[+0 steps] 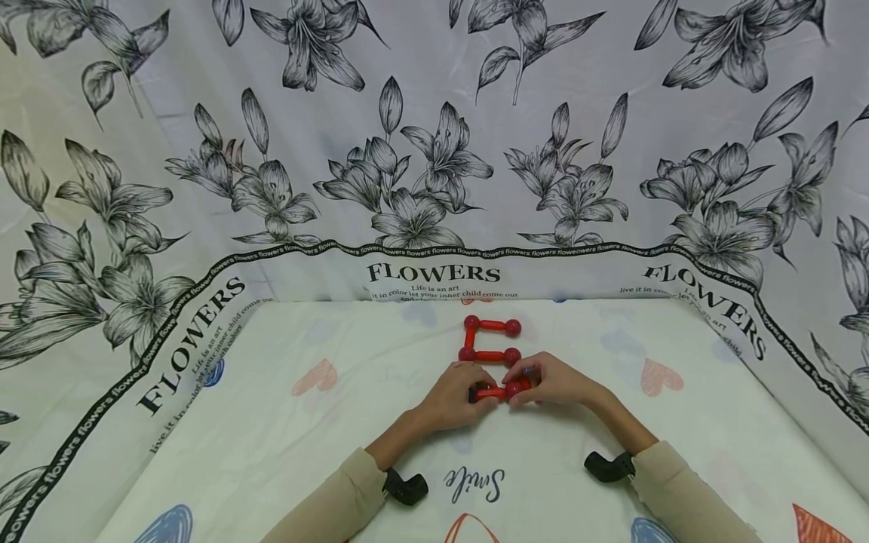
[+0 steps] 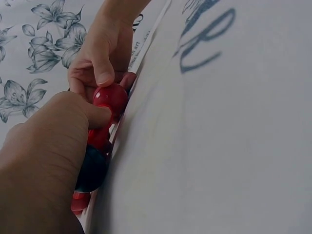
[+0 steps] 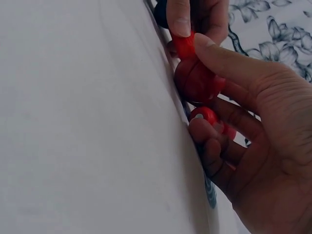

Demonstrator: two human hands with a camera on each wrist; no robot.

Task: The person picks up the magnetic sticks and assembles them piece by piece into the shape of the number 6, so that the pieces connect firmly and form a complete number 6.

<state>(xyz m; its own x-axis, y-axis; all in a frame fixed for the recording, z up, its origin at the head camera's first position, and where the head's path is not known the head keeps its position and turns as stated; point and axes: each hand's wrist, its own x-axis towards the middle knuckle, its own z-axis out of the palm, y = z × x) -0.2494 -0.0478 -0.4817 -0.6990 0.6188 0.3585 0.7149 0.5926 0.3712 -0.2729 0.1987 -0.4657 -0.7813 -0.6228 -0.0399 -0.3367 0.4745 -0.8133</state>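
Note:
A red rod (image 1: 490, 393) spans the gap between the hands, with a red ball (image 1: 513, 388) on its right end and a dark ball (image 2: 91, 170) on its left. My left hand (image 1: 453, 398) pinches the rod, its thumb on top near the red ball. My right hand (image 1: 555, 379) holds the red ball between thumb and fingers. In the right wrist view, another red piece with a pale end (image 3: 204, 116) lies by its curled lower fingers; whether they hold it I cannot tell. Just beyond the hands lies a three-sided frame of red rods and balls (image 1: 470, 338), open to the right.
A white cloth (image 1: 380, 332) with printed hearts and the word Smile covers the table. Behind it and along both sides hangs a flower-printed curtain (image 1: 434, 275). Black curved devices (image 1: 407, 488) sit at both sleeve cuffs.

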